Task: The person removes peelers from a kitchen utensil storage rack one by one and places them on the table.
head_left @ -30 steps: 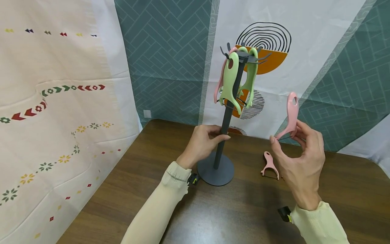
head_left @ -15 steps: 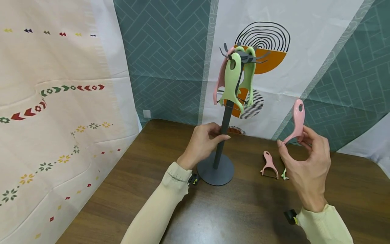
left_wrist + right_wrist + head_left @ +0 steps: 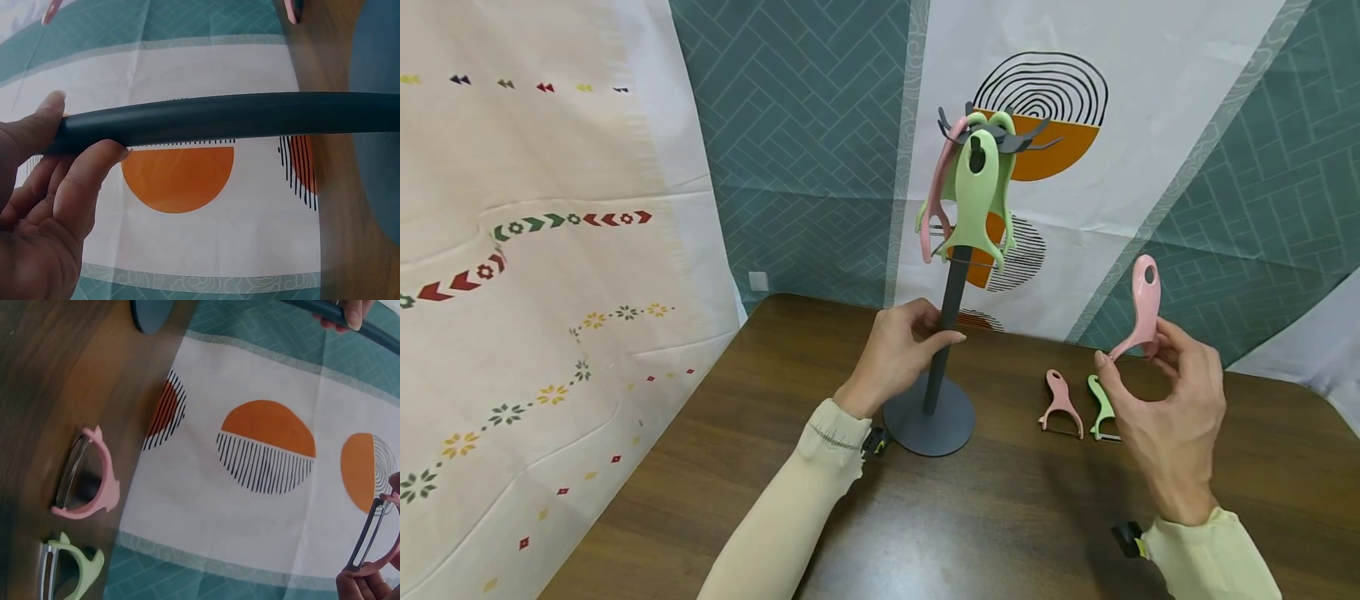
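My left hand (image 3: 897,354) pinches the dark pole of the upright stand (image 3: 953,296) between thumb and fingers. In the left wrist view the thumb and fingertips meet the pole (image 3: 206,115) from both sides. A green peeler (image 3: 979,204) faces me from a hook at the stand's top, with a pink peeler (image 3: 934,200) to its left and more green ones partly hidden behind. To the right, my right hand (image 3: 1176,408) holds another pink peeler (image 3: 1146,300) by its blade end, handle up, above the table. The right wrist view shows its blade (image 3: 365,534) between the fingers.
On the wooden table (image 3: 1000,517) lie a pink peeler (image 3: 1058,396) and a green peeler (image 3: 1102,404), right of the stand's round base (image 3: 955,425). Bare hooks (image 3: 1037,140) stick out at the top right of the stand. Patterned cloth (image 3: 805,167) hangs behind.
The stand's top has turned, bringing the front green peeler round to face me. My right hand has moved right and down with the pink peeler, uncovering the green peeler on the table.
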Tool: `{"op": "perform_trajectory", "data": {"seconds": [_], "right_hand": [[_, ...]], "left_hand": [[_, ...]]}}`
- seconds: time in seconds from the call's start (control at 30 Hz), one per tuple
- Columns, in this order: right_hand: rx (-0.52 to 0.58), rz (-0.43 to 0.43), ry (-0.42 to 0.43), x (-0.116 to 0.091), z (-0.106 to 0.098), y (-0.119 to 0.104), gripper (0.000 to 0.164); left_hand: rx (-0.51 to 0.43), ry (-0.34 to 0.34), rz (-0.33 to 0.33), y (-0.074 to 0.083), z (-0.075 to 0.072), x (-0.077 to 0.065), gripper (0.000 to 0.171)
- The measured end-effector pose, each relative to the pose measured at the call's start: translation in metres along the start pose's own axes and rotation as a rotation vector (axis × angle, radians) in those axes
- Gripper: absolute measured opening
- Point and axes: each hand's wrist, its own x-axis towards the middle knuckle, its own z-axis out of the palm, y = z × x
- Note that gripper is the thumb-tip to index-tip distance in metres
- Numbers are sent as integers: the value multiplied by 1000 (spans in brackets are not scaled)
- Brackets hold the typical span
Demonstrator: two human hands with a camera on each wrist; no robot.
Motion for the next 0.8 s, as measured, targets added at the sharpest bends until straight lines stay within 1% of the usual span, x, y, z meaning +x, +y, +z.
{"op": "perform_trajectory", "data": {"seconds": [0.17,0.37,0.5,0.8], "right_hand": [[-34,2,2,0,-2,11,65],[-61,39,-18,-2,-5,26,66],[-69,51,-18,-2,-6,32,66],[-98,63,-21,-3,-9,44,65]], "left_hand": [[0,-5,-2,-1,0,0,20],[-11,-1,-10,0,-1,1,22],[-27,3,-10,1,0,1,23],[-25,0,-23,2,0,2,24]]}}
